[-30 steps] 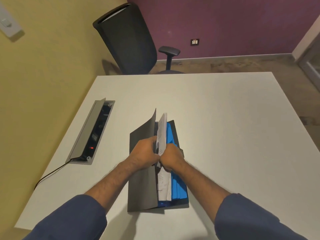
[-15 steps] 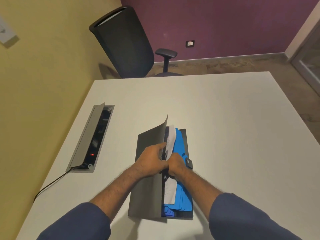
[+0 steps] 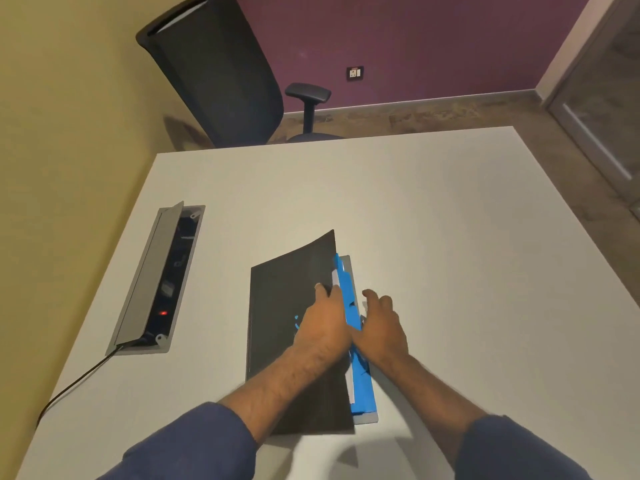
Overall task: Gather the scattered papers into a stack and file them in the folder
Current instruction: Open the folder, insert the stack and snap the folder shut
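Note:
A dark grey folder (image 3: 277,306) lies on the white table (image 3: 450,271) in front of me. Its front cover is nearly down, with the far corner still curling up. Blue dividers (image 3: 346,292) and a thin white strip of papers (image 3: 335,277) stick out along its right edge. My left hand (image 3: 325,327) lies flat on the cover, pressing it down. My right hand (image 3: 381,327) rests with fingers spread against the folder's right edge, on the blue dividers and the table.
An open grey cable box (image 3: 156,282) with a red light is set into the table at the left; a black cable (image 3: 76,382) runs from it. A black office chair (image 3: 221,71) stands beyond the table's far edge. A yellow wall lies to the left.
The folder's cover has swung down from nearly upright to almost flat. The papers have gone inside. My right hand has come out from the papers to the folder's right edge.

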The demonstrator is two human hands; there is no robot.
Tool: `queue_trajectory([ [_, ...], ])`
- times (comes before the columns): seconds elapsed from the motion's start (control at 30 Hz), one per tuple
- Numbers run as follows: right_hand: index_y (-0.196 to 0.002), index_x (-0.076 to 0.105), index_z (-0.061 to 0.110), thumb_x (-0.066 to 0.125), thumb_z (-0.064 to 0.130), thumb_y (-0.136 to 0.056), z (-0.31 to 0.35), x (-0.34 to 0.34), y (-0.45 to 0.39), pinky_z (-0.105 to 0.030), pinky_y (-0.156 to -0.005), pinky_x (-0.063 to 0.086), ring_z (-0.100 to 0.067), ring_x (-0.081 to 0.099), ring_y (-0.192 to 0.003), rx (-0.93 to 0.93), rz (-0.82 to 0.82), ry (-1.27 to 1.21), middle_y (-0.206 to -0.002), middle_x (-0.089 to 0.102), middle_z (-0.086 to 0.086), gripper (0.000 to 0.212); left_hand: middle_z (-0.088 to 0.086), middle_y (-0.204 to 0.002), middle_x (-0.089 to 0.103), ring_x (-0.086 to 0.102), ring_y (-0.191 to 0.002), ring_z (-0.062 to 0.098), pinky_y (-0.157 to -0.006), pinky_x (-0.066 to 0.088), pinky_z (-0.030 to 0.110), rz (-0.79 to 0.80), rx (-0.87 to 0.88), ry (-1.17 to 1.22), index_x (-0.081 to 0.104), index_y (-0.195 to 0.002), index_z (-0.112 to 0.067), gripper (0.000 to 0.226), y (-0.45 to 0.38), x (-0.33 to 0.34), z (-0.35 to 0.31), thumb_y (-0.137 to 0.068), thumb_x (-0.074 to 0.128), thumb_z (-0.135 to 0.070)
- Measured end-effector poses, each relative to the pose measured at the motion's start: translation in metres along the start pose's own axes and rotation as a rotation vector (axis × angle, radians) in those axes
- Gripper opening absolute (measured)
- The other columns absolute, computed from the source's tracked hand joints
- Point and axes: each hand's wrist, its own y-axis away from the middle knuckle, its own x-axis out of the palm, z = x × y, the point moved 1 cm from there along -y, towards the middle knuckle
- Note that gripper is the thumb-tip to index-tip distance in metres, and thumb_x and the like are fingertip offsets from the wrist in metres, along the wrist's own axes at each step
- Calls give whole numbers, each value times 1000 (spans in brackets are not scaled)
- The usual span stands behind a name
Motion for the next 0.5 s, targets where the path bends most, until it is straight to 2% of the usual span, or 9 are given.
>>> queue_trajectory([
  [0.07, -129, 44, 28, 56, 52, -89, -6, 9, -2, -32, -77, 55, -20, 61, -93, -20, 90, 38, -113, 53, 0, 48, 17, -145, 37, 65, -103, 33, -90, 56, 43, -10, -30, 11, 46, -130, -13, 38, -2, 11, -4, -94, 56, -21],
  [0.17, -111, 59, 20, 52, 25, -94, -21, 12, -6, -34, -77, 55, -23, 63, -89, 30, 112, -23, -102, 62, -2, 19, 16, -144, 40, 64, -105, 32, -87, 55, 38, -30, -39, 34, 46, -131, -15, 41, -6, 22, -2, -91, 56, -12],
  [0.2, -104, 61, 18, 50, 16, -92, -27, 11, -8, -32, -73, 53, -23, 62, -85, 50, 107, -63, -97, 65, -2, 16, 15, -144, 41, 63, -107, 31, -88, 55, 37, -28, -41, 42, 45, -132, -15, 45, -7, 26, 0, -89, 57, -7],
  [0.27, -97, 63, 14, 49, 4, -89, -35, 9, -10, -18, -63, 46, -20, 59, -79, 98, 78, -177, -89, 66, -1, 19, 11, -143, 43, 61, -111, 28, -90, 54, 36, -8, -19, 51, 44, -134, -16, 53, -8, 34, 4, -85, 59, -3],
  [0.33, -96, 64, 11, 53, -1, -88, -40, 7, -12, -9, -60, 39, -20, 58, -77, 136, 38, -271, -88, 65, -1, 18, 5, -130, 50, 60, -107, 25, -88, 53, 35, 12, 36, 67, 45, -131, -17, 50, -9, 44, 10, -84, 60, -8],
  [0.4, -97, 63, 8, 55, -3, -88, -45, 5, -14, -17, -59, 46, -27, 61, -72, 181, 27, -384, -89, 66, -7, 16, 2, -121, 54, 60, -103, 22, -87, 51, 32, 11, 94, 72, 48, -127, -18, 43, -9, 55, 22, -86, 59, -17],
  [0.5, -97, 62, 5, 58, -2, -90, -53, 3, -15, -22, -46, 48, -29, 60, -60, 255, 15, -517, -89, 67, -17, 11, 3, -140, 50, 52, -121, 19, -103, 43, 29, -5, 106, -23, 49, -137, -22, 48, -13, 71, 55, -91, 61, -31],
])
